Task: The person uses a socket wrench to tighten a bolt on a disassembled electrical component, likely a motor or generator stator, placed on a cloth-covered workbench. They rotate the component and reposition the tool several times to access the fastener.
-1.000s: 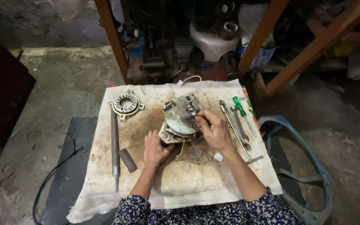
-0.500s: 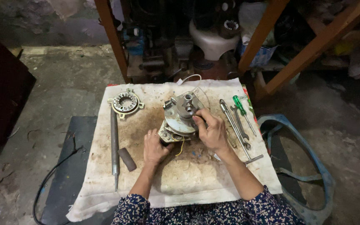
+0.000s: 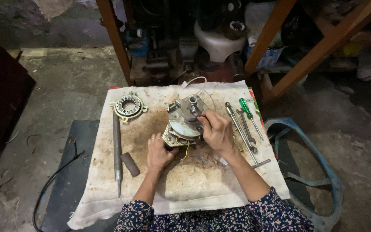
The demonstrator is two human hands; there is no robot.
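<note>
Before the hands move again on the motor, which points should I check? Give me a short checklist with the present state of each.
1. Left hand steadies the motor assembly at its lower edge: ok.
2. Right hand grips the top part: ok.
3. Motor rests on the stained cloth: ok.
4. Wrenches and green screwdriver lie beside the right hand: ok.
5. Yellow wire free of the fingers: cannot tell.

Both forearms extend forward from patterned sleeves, converging slightly. The left hand (image 3: 159, 151) lies palm down, fingers curled forward in a partial grip. The right hand (image 3: 216, 131) sits further forward, wrist bent, fingers flexed inward and pinched at the fingertips.
</note>
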